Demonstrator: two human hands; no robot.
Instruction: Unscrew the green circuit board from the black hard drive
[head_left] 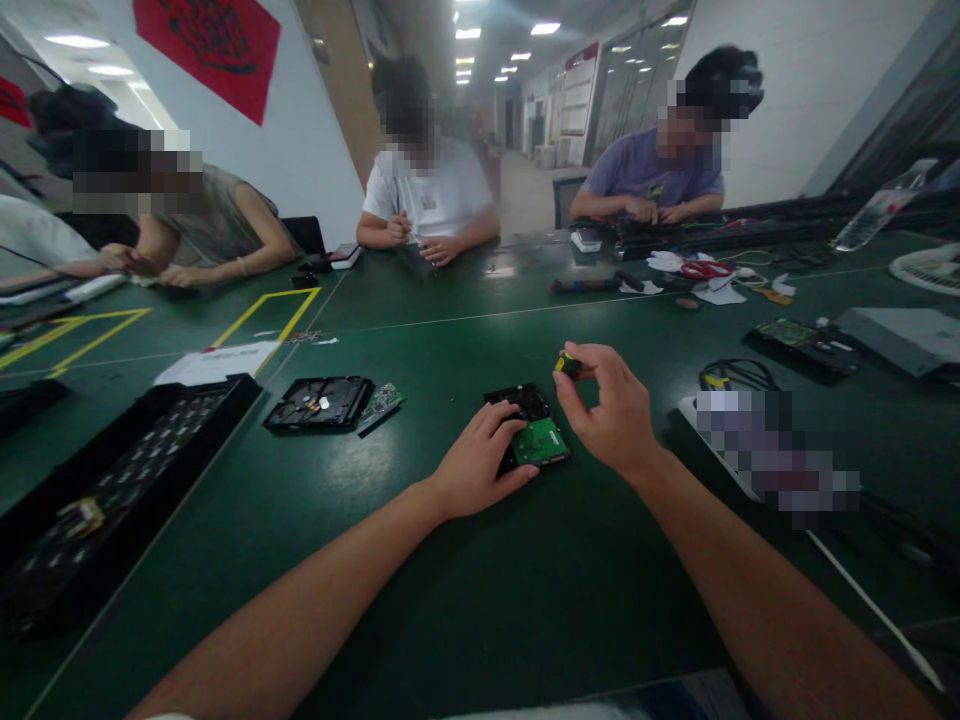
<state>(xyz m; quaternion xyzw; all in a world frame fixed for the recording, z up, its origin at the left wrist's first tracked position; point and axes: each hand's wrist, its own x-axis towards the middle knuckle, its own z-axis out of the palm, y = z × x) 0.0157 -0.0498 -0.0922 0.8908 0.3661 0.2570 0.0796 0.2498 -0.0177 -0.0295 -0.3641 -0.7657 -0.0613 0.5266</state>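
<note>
A hard drive (pixel 517 401) lies on the green table in front of me, its green circuit board (pixel 541 440) facing up. My left hand (pixel 480 455) rests over its left side, fingers across the top and thumb along the near edge, gripping it. Above the drive's right side, my right hand (pixel 611 410) pinches a small black-and-yellow handle (pixel 568 366), apparently of a screwdriver; any shaft is not visible. To the left lie another hard drive (pixel 319 404) and a loose circuit board (pixel 382 402) beside it.
A long black tray (pixel 142 480) stands at left with a small part inside. At right are a white-edged device (pixel 720 450), partly blurred, a black cable (pixel 739 375) and a further hard drive (pixel 802 345). Several people sit across the table (pixel 420 330); a bottle (pixel 885 210) leans at far right.
</note>
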